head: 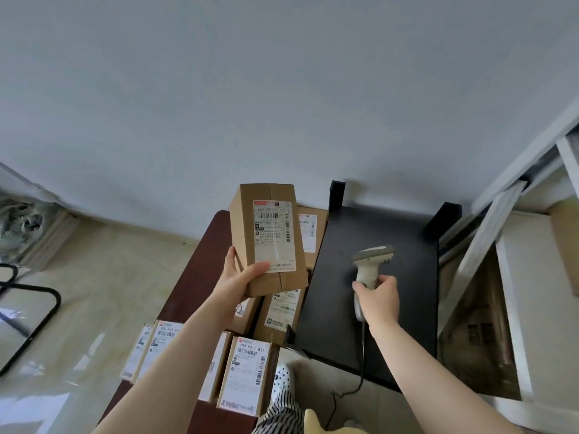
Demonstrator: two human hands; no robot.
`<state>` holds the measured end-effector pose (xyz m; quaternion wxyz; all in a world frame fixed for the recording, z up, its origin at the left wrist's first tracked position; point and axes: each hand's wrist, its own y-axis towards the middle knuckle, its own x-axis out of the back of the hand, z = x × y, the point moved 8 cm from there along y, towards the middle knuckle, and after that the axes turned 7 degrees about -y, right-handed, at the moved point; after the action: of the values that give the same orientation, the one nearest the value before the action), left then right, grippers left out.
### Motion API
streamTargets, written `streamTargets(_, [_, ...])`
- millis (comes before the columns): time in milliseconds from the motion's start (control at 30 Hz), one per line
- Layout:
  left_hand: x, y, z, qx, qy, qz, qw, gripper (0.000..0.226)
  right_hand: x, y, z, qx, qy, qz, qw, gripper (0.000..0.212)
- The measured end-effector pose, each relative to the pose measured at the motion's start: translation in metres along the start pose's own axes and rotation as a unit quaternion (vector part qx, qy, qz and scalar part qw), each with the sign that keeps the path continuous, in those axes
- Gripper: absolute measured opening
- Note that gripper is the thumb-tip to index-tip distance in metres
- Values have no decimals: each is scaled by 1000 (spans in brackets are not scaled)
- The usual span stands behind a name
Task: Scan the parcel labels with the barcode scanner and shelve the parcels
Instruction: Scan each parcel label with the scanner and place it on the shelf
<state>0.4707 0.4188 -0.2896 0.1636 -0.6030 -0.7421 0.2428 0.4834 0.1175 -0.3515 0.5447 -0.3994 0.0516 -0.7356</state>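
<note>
My left hand (238, 280) grips a brown cardboard parcel (266, 239) by its lower left corner and holds it up, its white shipping label (273, 234) facing me. My right hand (377, 300) grips the handle of a pale grey corded barcode scanner (371, 261) above the black shelf top (401, 308). The scanner head points up and away, to the right of the parcel, apart from it. Several more labelled parcels (247, 375) lie on the dark brown table (200, 270) below.
A white shelving frame (513, 277) with a cardboard box inside stands at the right. The scanner cable (362, 364) hangs down to the floor. A black metal chair frame (34, 321) is at the left. A grey wall fills the background.
</note>
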Motion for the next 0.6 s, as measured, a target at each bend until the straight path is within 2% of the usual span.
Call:
streamTargets(100, [-1,2,0,-1,0,0,1000,88,11,-20,38,24,150,76,986,29])
streamTargets(200, [-8,0,1,9,-3,-3,1000,103,14,-53,83,44,228,203,951,25])
streamTargets(267, [-13,-1,2,3,-4,-11,1000,92,8,-77,105,36,265,295,917,30])
streamTargets(333, [-21,-2,3,4,-7,-17,1000,85,2,-98,117,15,285,355,891,32])
streamTargets(433, [-32,-4,3,0,-7,-13,1000,84,-4,-113,123,-6,303,389,870,33])
streamTargets(600, [-39,-3,4,-5,-10,-18,1000,90,-4,-118,124,-16,317,400,860,33])
